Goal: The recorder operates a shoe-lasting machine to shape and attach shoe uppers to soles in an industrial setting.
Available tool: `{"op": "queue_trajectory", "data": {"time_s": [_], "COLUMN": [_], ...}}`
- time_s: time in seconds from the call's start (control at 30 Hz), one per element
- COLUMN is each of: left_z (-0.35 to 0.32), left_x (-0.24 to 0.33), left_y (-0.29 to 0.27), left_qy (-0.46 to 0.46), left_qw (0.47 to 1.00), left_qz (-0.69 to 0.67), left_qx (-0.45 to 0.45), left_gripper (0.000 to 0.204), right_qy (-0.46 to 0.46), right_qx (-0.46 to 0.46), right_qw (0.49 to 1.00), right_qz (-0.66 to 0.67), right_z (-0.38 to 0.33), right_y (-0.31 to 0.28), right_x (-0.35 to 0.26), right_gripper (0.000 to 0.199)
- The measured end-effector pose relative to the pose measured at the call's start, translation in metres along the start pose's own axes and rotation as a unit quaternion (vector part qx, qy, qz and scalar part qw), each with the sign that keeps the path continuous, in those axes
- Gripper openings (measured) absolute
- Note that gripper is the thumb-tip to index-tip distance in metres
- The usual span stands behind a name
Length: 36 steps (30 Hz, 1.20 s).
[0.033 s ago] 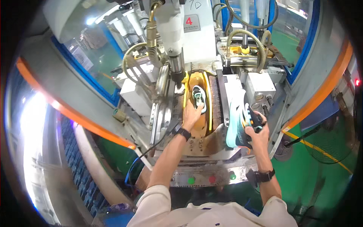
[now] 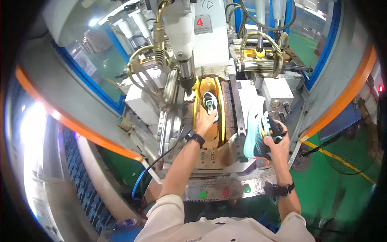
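My left hand (image 2: 205,120) reaches into the yellow-lined cradle (image 2: 223,117) of the machine. Its fingers are closed on the heel end of a dark shoe (image 2: 210,103) with a pale mint rim, which sits inside the cradle, toe hidden. To the right of the cradle, my right hand (image 2: 278,141) grips a second shoe (image 2: 252,131), black with a thick pale mint and white sole. This shoe is held up on its side, sole toward the left, with orange touches near my fingers. Each wrist wears a black band.
A vertical press cylinder (image 2: 186,68) stands just left of the cradle. Green and red buttons line the front panel (image 2: 213,189). White blocks and ribbed hoses (image 2: 262,38) flank the machine, with orange-edged guards (image 2: 338,109) at both sides. A loose cable (image 2: 161,157) runs beside my left forearm.
The shoe in my right hand has turned slightly more upright and shifted a little right. My left hand stays on the shoe in the cradle.
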<state>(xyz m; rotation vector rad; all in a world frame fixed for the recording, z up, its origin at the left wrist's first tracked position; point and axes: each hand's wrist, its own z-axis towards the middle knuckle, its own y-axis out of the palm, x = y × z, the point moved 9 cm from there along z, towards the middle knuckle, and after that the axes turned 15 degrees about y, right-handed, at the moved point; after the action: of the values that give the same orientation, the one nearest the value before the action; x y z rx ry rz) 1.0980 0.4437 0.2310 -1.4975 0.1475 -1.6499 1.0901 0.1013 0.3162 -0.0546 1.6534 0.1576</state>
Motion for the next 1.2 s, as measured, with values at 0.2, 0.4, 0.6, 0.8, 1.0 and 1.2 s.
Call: {"op": "queue_trajectory", "data": {"time_s": [0.2,0.4,0.6,0.8,1.0,1.2], "left_z": [0.045,-0.006,-0.176,-0.335,-0.471,-0.527], "left_x": [-0.064,-0.111,-0.01,-0.017,-0.002,0.009], "left_y": [0.083,0.048,-0.087,-0.207,-0.267,-0.22], "left_qy": [-0.091,-0.231,-0.247,-0.269,-0.298,-0.343], "left_qw": [0.992,0.896,0.822,0.845,0.809,0.744], "left_qz": [0.08,-0.379,-0.513,-0.444,-0.309,-0.316], "left_qx": [-0.039,-0.017,-0.02,0.128,0.402,0.478], "left_gripper": [0.079,0.033,0.035,0.064,0.035,0.043], "right_qy": [0.004,0.054,0.147,-0.059,-0.004,-0.227], "right_qx": [0.12,0.081,-0.111,0.041,-0.007,-0.315], "right_qw": [0.982,0.934,0.846,0.845,0.826,0.886], "right_qz": [-0.147,-0.343,-0.5,-0.53,-0.563,-0.253], "right_z": [0.026,0.133,0.211,0.187,0.159,-0.111], "right_y": [-0.029,0.061,0.206,0.275,0.306,0.266], "right_x": [-0.004,-0.027,0.066,0.148,0.153,0.104], "right_gripper": [0.057,0.063,0.059,0.044,0.093,0.031]}}
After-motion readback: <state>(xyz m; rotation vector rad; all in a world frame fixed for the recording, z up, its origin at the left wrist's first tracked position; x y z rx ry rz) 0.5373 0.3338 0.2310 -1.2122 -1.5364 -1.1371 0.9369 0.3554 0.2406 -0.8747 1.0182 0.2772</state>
